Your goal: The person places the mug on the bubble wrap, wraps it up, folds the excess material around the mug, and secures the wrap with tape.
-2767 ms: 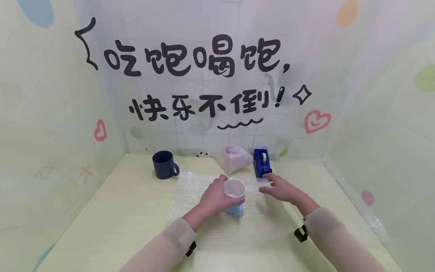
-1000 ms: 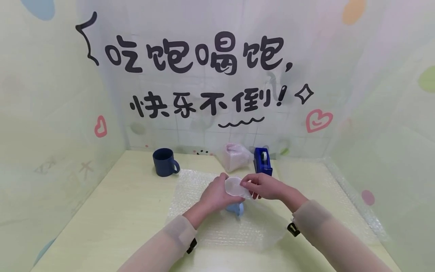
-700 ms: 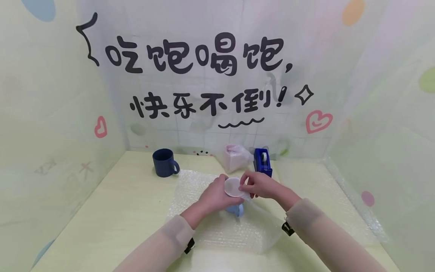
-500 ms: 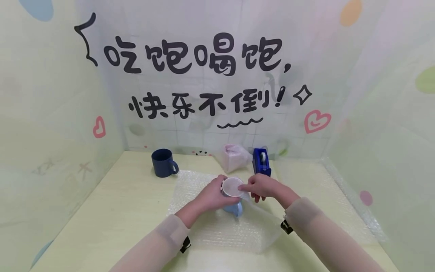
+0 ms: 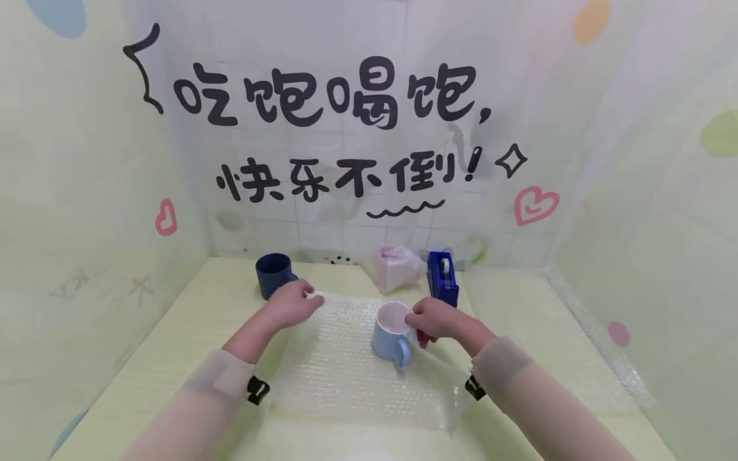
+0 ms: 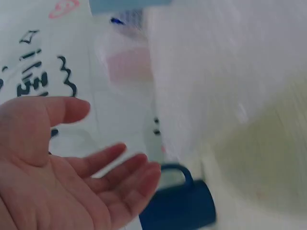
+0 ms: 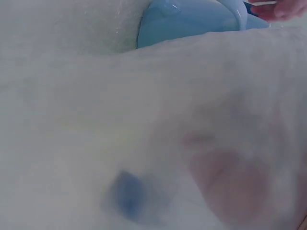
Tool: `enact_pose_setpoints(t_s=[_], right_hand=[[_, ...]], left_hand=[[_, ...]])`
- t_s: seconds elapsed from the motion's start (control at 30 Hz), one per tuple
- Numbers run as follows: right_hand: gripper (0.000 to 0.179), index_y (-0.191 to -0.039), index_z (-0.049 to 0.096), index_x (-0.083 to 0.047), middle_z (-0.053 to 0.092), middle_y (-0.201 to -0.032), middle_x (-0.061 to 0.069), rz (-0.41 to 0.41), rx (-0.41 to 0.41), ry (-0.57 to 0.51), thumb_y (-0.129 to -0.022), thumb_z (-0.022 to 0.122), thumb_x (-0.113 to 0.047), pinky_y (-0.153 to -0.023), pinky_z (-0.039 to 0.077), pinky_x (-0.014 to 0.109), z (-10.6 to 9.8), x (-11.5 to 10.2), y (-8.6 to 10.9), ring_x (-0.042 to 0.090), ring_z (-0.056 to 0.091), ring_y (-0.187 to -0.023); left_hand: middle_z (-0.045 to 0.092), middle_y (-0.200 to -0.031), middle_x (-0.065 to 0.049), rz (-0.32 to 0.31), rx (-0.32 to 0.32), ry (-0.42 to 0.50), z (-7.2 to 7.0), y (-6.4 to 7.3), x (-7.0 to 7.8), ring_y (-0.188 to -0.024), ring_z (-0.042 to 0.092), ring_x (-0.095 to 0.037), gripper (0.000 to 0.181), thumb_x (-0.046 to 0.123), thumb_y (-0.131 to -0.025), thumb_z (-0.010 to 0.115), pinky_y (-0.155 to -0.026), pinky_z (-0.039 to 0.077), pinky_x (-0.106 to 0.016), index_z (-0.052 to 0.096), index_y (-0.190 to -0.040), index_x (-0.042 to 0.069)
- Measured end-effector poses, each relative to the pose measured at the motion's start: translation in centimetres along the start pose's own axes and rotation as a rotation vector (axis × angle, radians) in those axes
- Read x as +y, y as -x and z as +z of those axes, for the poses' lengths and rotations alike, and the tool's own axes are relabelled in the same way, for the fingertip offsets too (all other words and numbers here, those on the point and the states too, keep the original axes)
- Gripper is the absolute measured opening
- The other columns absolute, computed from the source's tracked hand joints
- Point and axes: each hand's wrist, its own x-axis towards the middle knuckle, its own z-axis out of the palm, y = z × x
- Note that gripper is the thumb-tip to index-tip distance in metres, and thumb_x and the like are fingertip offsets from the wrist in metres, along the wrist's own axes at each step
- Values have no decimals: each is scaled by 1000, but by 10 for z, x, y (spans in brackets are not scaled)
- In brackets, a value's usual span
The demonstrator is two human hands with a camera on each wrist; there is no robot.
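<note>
A light blue mug point(image 5: 387, 342) with a white inside stands on a sheet of bubble wrap point(image 5: 334, 378) in the head view. My right hand point(image 5: 436, 318) pinches an edge of the wrap against the mug's rim; in the right wrist view the raised wrap point(image 7: 96, 105) veils that hand. Over the sheet's far left corner is my left hand point(image 5: 292, 303), close to a dark blue mug point(image 5: 272, 275). The left wrist view shows the left hand's fingers point(image 6: 129, 191) apart and loosely bent, with nothing between them and the thumb.
Behind the light blue mug lies a pinkish bundle point(image 5: 398, 267) in bubble wrap, beside a blue tape dispenser point(image 5: 442, 282). More clear wrap point(image 5: 553, 333) covers the table's right side. Printed sheets wall in the table point(image 5: 167, 358) at the back and both sides.
My left hand has let go of the light blue mug and moved left to the sheet's far corner. Earlier, my right hand drew the wrap's edge to the mug's rim, where it stays.
</note>
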Motion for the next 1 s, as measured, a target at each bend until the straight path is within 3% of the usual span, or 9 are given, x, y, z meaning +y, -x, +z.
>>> enact_pose_setpoints(t_s=[0.1, 0.2, 0.27, 0.33, 0.47, 0.63, 0.73, 1.0], right_hand=[[29, -83, 68, -8, 70, -67, 3, 9, 19, 12, -106, 57, -21, -56, 42, 23, 2, -2, 1, 12, 57, -58], [28, -83, 67, -8, 70, -67, 3, 21, 35, 12, -106, 57, -21, -56, 42, 23, 5, -3, 2, 13, 57, -58], [28, -83, 67, -8, 70, -67, 3, 30, 42, 7, -106, 57, -21, -56, 42, 23, 6, -3, 2, 13, 56, -58], [28, -83, 67, -8, 70, -67, 4, 38, 46, 1, -106, 58, -21, -56, 43, 23, 7, -3, 2, 14, 57, -59], [28, -84, 67, -9, 71, -68, 4, 38, 52, 0, -106, 58, -21, -56, 44, 24, 9, -2, 1, 15, 59, -60], [28, -83, 67, -9, 71, -68, 4, 32, 58, 6, -107, 58, -21, -57, 46, 24, 8, -3, 1, 15, 60, -60], [29, -83, 67, -9, 70, -68, 4, 31, 60, 8, -107, 58, -22, -57, 45, 24, 8, -5, 2, 15, 60, -60], [28, -84, 67, -9, 69, -67, 3, 36, 55, -8, -107, 58, -21, -56, 46, 24, 9, -3, 1, 14, 59, -60]], left_hand=[[60, -147, -40, -82, 15, -75, 4, -17, -43, -130, 64, -50, 70, 39, -106, 61, -108, 55, -61, 52, -144, -19], [60, -146, -40, -123, 42, -83, 24, -40, -91, -120, 67, -44, 77, 42, -103, 62, -103, 57, -56, 49, -146, -20], [61, -144, -40, -125, 43, -15, 32, -43, -101, -112, 68, -41, 77, 41, -102, 64, -98, 58, -54, 47, -147, -20], [62, -142, -39, -124, 35, 95, 32, -36, -94, -102, 70, -38, 77, 35, -102, 66, -92, 59, -49, 44, -151, -20], [66, -125, -30, -107, 19, 274, 21, -11, -58, -95, 68, -31, 78, 24, -102, 74, -82, 57, -40, 37, -157, -18], [69, -108, -14, 14, -65, 396, 19, -6, -42, -94, 69, -23, 54, 13, -102, 71, -77, 58, -33, 55, -147, -11], [73, -104, -15, 103, -143, 422, 21, -6, -30, -86, 67, -20, 39, 11, -104, 67, -73, 57, -33, 66, -139, -6], [78, -123, -20, 236, -224, 408, 25, -4, 24, -87, 68, -18, 40, 9, -101, 63, -74, 60, -31, 68, -140, -1]])
